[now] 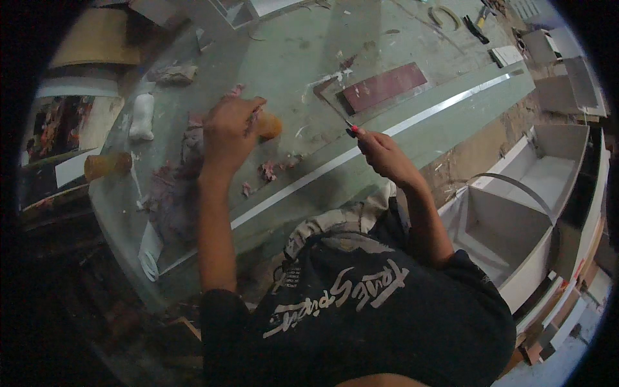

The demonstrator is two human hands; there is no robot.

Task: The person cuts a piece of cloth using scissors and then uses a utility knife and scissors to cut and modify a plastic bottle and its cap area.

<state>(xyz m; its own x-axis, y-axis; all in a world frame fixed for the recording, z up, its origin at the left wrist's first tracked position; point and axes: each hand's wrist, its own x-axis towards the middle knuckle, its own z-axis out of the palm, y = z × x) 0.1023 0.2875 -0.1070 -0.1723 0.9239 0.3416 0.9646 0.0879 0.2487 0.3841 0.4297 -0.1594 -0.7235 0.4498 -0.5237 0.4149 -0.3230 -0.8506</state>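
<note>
My left hand (231, 132) is closed, with bits of crumpled pink material showing at its fingers. Just right of it, partly behind the fingers, is an amber-coloured roll or jar (271, 127). A thin metal tool (354, 130) with a red and black grip is pinched in my right hand (385, 155). Its slender shaft points up and left, near a dark red flat block (385, 87). Along the near side of the green table (303, 151), a long silvery-white strip (309, 173) runs diagonally, passing under or close to my right hand. Loose pink scraps (267, 171) lie between my hands.
A greyish pink rag (174, 200) lies by my left forearm, with a white wrapped bundle (141, 117) beyond. Another amber roll (108, 166) sits at the left edge. Pliers (476, 32) lie far right. White open boxes (506, 226) stand at my right.
</note>
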